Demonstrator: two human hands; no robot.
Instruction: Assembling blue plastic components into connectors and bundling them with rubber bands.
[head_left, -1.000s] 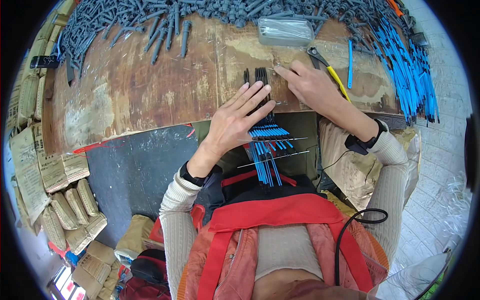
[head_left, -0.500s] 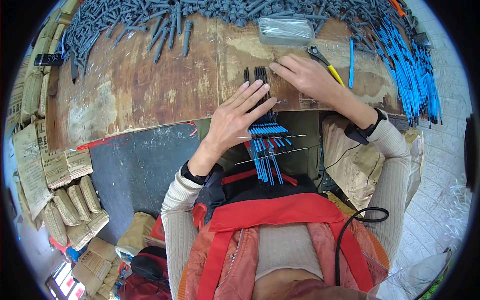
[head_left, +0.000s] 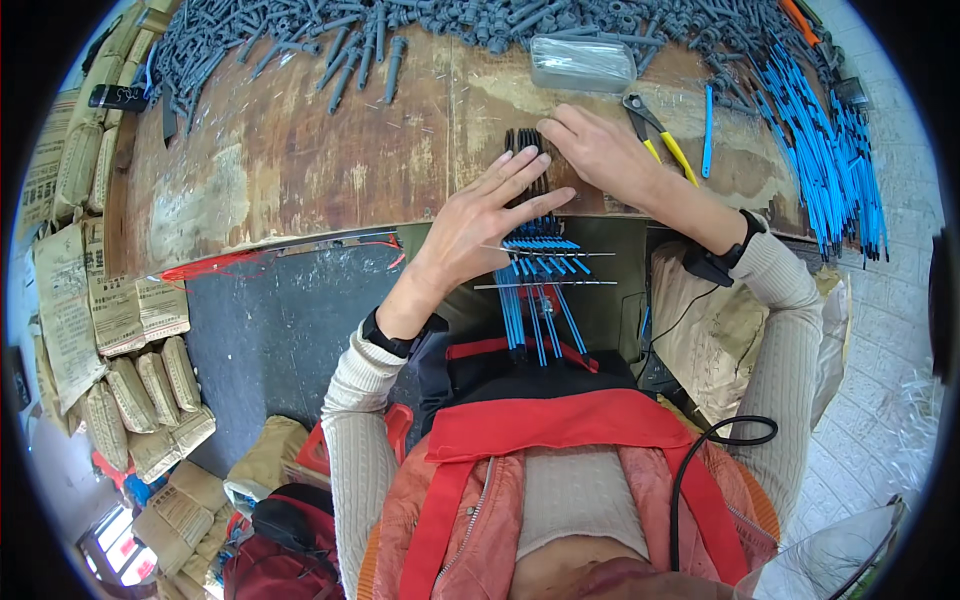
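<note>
My left hand (head_left: 478, 222) lies with its fingers stretched out across a row of thin black rods (head_left: 524, 139) at the table's front edge, thumb apart. Bent fingers of my right hand (head_left: 598, 152) close at the right side of the rods' far ends; what lies between the fingertips is hidden. Below my left hand, blue sticks with black tips (head_left: 511, 315) hang off the edge toward my lap. Two thin metal rods (head_left: 548, 285) run crosswise at these sticks. How the black and blue parts join cannot be made out.
Pliers with yellow handles (head_left: 678, 157) and a blue strip (head_left: 708, 130) lie right of my right hand. Beyond stand a clear box of thin pins (head_left: 583, 64) and a heap of grey plastic parts (head_left: 480, 22). Many blue sticks (head_left: 822, 150) hang over the right edge.
The black rods under my left fingers now sit closer together, and the hanging blue sticks are spread differently. My left hand has shifted slightly right; the whole view has moved a little.
</note>
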